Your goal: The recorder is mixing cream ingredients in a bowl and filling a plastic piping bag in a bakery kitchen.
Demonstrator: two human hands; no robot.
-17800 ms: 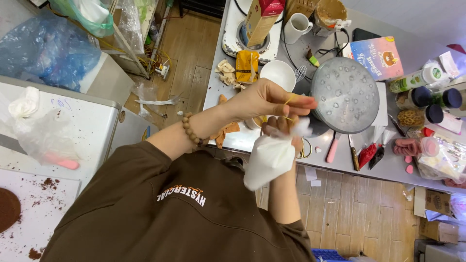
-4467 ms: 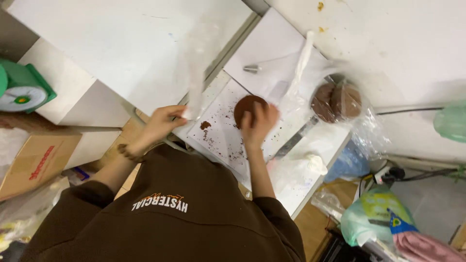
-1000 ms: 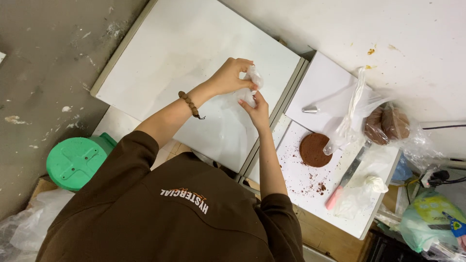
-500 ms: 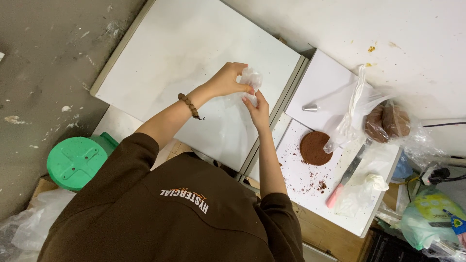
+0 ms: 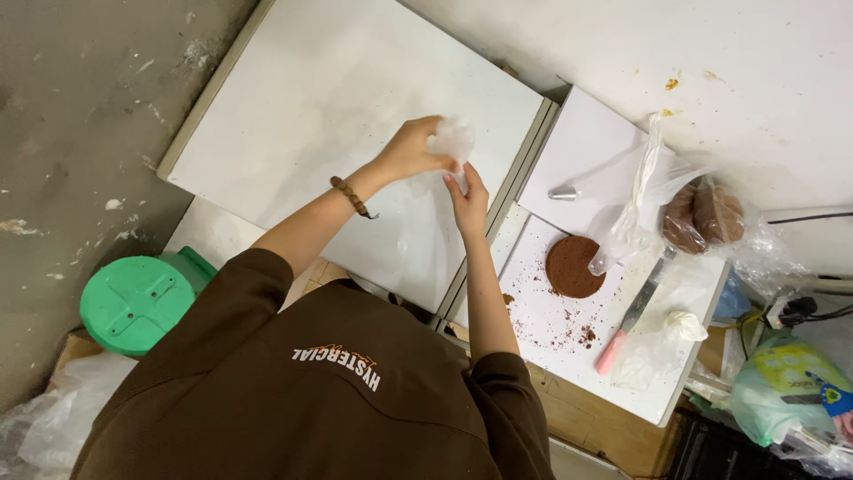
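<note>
Since the prior frame both hands have barely shifted: my left hand (image 5: 410,149) and right hand (image 5: 468,194) keep fingers clamped on the clear plastic bag (image 5: 451,142) above the white table (image 5: 320,98).

Single head view, looking steeply down from above and behind the brown-shirted shoulders (image 5: 329,391). Wide, not close: takes in white tabletop (image 5: 293,116), both hands mid-frame, grey floor (image 5: 71,107) at left.

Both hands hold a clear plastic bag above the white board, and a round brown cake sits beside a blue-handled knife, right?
Not quite: in the head view the knife has a pink handle, not blue. Both hands do hold the bag above the board, with the cake beside the knife.
</note>
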